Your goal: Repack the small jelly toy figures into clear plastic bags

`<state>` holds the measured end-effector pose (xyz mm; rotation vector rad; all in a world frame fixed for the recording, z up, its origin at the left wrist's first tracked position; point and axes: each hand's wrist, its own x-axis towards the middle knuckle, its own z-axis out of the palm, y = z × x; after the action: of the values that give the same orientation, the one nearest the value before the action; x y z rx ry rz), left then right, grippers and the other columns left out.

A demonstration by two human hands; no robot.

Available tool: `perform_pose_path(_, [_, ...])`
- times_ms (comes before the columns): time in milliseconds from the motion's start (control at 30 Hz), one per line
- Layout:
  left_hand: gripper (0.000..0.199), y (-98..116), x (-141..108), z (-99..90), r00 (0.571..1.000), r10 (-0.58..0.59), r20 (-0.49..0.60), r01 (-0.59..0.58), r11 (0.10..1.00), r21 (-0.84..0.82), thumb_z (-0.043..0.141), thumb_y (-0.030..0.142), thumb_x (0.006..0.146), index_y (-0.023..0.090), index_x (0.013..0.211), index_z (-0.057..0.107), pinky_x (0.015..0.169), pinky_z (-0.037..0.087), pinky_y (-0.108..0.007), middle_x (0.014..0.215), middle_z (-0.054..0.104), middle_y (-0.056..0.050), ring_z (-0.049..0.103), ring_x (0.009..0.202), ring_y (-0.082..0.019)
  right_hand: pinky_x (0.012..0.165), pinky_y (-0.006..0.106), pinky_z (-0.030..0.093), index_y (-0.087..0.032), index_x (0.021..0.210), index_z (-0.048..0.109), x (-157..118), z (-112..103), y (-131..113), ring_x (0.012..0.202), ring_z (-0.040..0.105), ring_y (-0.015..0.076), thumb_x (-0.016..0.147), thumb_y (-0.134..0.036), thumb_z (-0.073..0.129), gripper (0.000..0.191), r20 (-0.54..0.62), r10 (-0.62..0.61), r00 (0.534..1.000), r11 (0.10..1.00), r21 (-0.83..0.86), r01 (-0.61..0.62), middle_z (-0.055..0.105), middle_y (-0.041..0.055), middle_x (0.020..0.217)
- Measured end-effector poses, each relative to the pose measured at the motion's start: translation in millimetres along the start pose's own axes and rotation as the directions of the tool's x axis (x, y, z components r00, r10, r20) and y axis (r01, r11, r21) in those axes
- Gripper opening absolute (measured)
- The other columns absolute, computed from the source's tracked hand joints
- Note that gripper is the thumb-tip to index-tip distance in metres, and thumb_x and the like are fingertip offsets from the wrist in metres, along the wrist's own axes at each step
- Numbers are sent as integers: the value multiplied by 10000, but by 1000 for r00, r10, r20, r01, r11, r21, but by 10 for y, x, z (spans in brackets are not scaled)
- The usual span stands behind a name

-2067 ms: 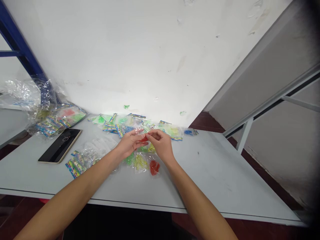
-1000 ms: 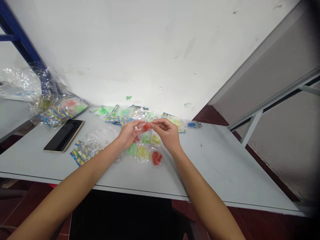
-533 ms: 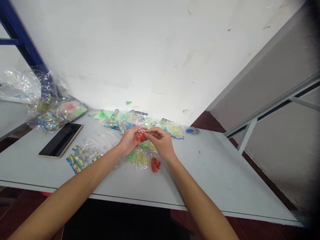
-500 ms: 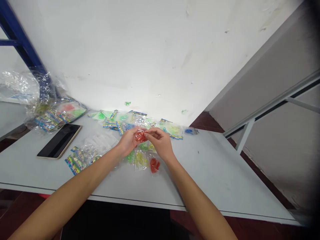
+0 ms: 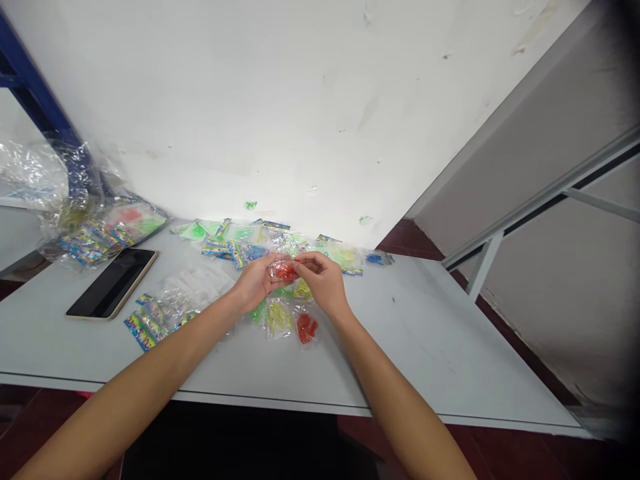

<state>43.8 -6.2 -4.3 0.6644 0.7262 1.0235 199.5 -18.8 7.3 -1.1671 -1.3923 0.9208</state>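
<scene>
Between my two hands is a small clear plastic bag with something red inside, the red bag (image 5: 284, 270). My left hand (image 5: 255, 281) supports it from the left, thumb on top and fingers beneath. From the other side my right hand (image 5: 323, 280) pinches its edge between thumb and fingers. Just below lie a bag with yellow pieces (image 5: 279, 318) and another bag with a red item (image 5: 307, 328). Green pieces in clear plastic (image 5: 258, 311) show partly behind my left wrist.
Flat bags with printed headers (image 5: 245, 233) line the wall. Empty-looking clear bags (image 5: 193, 290) with colourful headers (image 5: 145, 327) lie left of my hands. A phone (image 5: 113, 283) rests further left, near a heap of packed bags (image 5: 97, 240) and a blue frame (image 5: 37, 87).
The red bag has been turned flatter and stretched sideways between my hands. My right fingers have shifted slightly on its edge. The view has moved a little to the right.
</scene>
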Motion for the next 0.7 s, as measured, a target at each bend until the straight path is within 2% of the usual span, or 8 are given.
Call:
perform_pose_path(200, [270,35,-14,8,1000,-14,12,14,1000,-6,545,328,917,126,1057,656,861,563,-399,993,732,-140,735,811,-228,640,312,492,-206,822,697,21,-33,8,692,612,179,734,-375,708,190,-52,2,999,993,-121,-8,695,42,810])
perform_pose_path(367, [297,42,-32,4,998,31,46,-33,998,45,720,287,814,124,1055,659,907,550,-407,1035,724,-134,729,871,-233,688,314,509,-202,828,695,29,-40,-18,814,645,207,693,-389,742,235,-40,67,997,996,-57,-69,699,53,865])
perform_pose_path(467, [406,20,-28,-9,999,31,39,-34,997,74,798,218,742,126,1102,634,949,532,-418,1015,729,-130,722,894,-225,711,320,513,-204,823,692,25,-40,-34,850,649,214,688,-394,750,240,-13,95,995,995,-20,-95,698,52,875])
perform_pose_path(600, [553,0,-19,-25,999,28,43,-31,996,86,819,139,697,120,1194,578,958,525,-445,975,735,-125,727,890,-240,712,333,511,-199,830,678,29,-44,-26,818,651,213,681,-395,754,258,-22,141,990,990,-7,-142,701,49,846])
perform_pose_path(700, [599,18,-36,-12,999,8,35,-12,995,100,803,89,690,113,1235,555,942,530,-458,966,737,-136,727,909,-263,730,347,515,-205,924,663,41,-52,4,831,657,211,666,-377,763,326,-32,180,983,984,21,-179,705,56,947])
